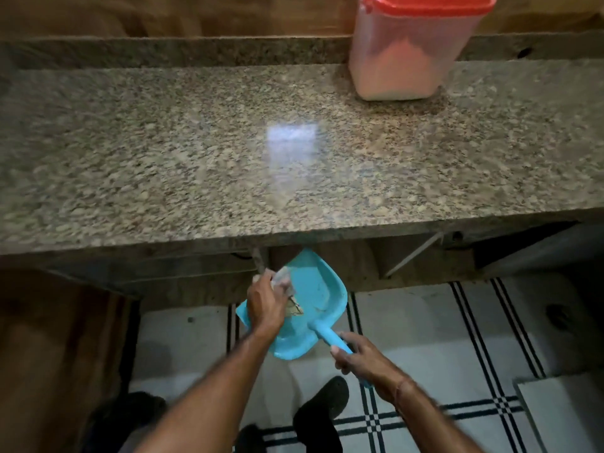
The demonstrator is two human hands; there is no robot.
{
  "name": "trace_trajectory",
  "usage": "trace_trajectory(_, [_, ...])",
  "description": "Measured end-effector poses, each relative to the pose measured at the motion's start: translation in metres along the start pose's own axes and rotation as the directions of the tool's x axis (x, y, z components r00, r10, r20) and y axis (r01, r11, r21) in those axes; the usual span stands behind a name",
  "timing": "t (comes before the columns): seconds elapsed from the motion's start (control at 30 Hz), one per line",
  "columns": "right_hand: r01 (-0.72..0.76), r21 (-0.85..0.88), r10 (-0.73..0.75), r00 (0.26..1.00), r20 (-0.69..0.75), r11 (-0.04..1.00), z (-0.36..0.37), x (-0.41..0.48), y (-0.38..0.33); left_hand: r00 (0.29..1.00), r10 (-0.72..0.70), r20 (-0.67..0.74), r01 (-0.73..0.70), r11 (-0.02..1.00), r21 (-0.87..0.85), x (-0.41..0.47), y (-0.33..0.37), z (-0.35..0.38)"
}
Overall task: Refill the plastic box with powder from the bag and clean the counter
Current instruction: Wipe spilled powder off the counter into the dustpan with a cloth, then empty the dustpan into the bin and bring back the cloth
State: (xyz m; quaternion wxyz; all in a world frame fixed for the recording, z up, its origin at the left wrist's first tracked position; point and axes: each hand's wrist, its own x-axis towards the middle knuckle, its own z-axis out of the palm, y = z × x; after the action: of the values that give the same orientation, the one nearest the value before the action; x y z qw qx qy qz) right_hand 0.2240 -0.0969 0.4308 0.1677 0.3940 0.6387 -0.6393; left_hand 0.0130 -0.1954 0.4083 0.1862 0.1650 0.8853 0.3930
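Dark shoes [322,403] stand on the striped tile floor [425,322]. Above them the right hand [362,361] grips the handle of a blue dustpan [317,289], held just below the counter [163,158] front edge. The left hand [264,305] curls round a pale crumpled thing [281,279] over the pan. The red-lidded plastic box [402,60], part full of powder [398,76], stands at the counter's back right.

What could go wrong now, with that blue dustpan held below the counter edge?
1. The dustpan hangs in the air over the tiled floor, and the right hand has a grip only on its thin handle. If it tips, whatever it holds could spill.
2. The left hand grips a pale object, too blurred to identify, inside the pan. Pulling it out roughly might scatter powder.
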Motion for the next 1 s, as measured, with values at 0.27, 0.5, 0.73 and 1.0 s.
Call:
trace_trajectory(0.27, [0.076,-0.207,-0.034,0.980,0.197,0.975,0.161,0.005,-0.016,0.886,-0.371,-0.276,0.318,0.922,-0.219,-0.088,-0.148,-0.148])
trace_trajectory(0.5, [0.213,-0.491,0.023,0.902,0.431,0.845,0.313,0.048,-0.009,0.525,-0.751,-0.400,0.591,0.660,-0.464,-0.210,-0.311,-0.230])
trace_trajectory(0.73, [0.119,-0.706,0.298,0.848,0.437,0.698,0.454,0.125,0.054,0.276,-0.887,-0.371,0.609,0.460,-0.646,-0.261,-0.436,-0.237])
trace_trajectory(1.0, [0.173,-0.746,0.275,0.857,0.436,0.644,0.635,0.236,0.106,0.039,-0.956,-0.292,0.498,0.272,-0.823,-0.230,-0.576,-0.191])
